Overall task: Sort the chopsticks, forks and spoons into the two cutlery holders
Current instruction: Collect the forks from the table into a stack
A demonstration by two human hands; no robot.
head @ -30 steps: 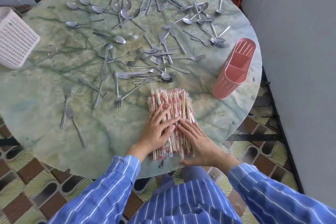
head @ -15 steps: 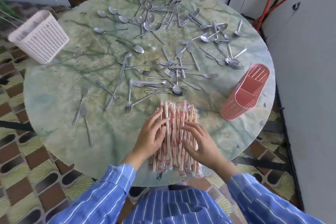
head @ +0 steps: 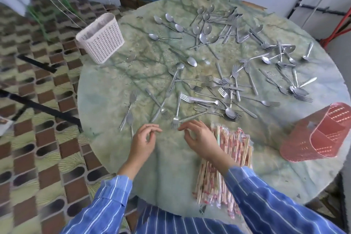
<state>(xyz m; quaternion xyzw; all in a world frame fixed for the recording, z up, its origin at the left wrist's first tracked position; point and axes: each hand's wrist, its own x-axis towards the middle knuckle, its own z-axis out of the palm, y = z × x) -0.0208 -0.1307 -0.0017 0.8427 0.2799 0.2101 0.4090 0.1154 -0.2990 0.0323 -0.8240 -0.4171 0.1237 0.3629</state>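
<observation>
Chopsticks point(head: 234, 150): wrappers red-printed, text unreadable. Left hand point(head: 143, 141), right hand point(head: 201, 138) loosely curled.

blue shirt point(head: 171, 223), white pinstripes, long cuffed sleeves point(head: 106, 207)

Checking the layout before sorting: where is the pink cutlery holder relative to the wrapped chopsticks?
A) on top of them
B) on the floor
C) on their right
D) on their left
C: the pink cutlery holder sits on the table to the right of the wrapped chopsticks, apart from them.
</observation>
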